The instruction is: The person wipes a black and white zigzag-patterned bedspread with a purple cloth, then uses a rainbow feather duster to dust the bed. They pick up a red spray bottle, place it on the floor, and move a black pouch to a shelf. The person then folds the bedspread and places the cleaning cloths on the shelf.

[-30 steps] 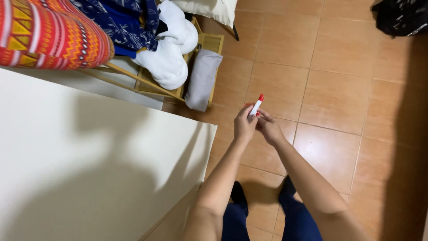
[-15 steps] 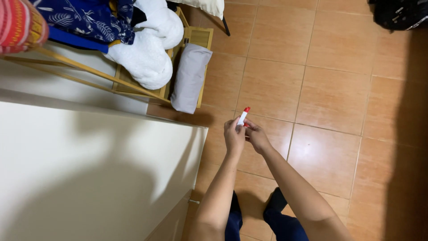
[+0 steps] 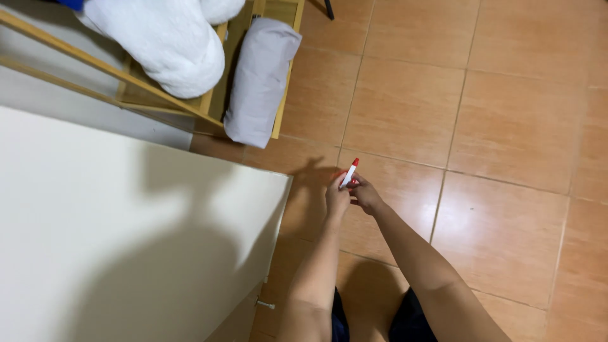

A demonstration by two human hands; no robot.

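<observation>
Both hands meet out over the floor (image 3: 506, 126), just past the corner of the desk (image 3: 126, 240). The left hand (image 3: 336, 201) is closed around a pen (image 3: 349, 173), a white barrel with a red tip that sticks up and tilts away from the person; the right hand (image 3: 366, 195) touches the left from the side, its fingers curled at the pen's lower end, though whether it truly grips the barrel cannot be told. The pen is held in the air, well above the tiles and clear of the desk. The desk is a plain cream-white slab filling the lower left, with the person's shadow across it. The floor is glossy orange-brown tile with thin pale grout lines, catching a soft glare at the right. Beyond the desk stands a light wooden rack (image 3: 209, 101) with slanted rails; a bulky white plush (image 3: 164, 44) rests on it, and a grey cushion (image 3: 259, 79) leans upright against its end. The person's knees in dark shorts (image 3: 405, 323) show at the bottom edge.
</observation>
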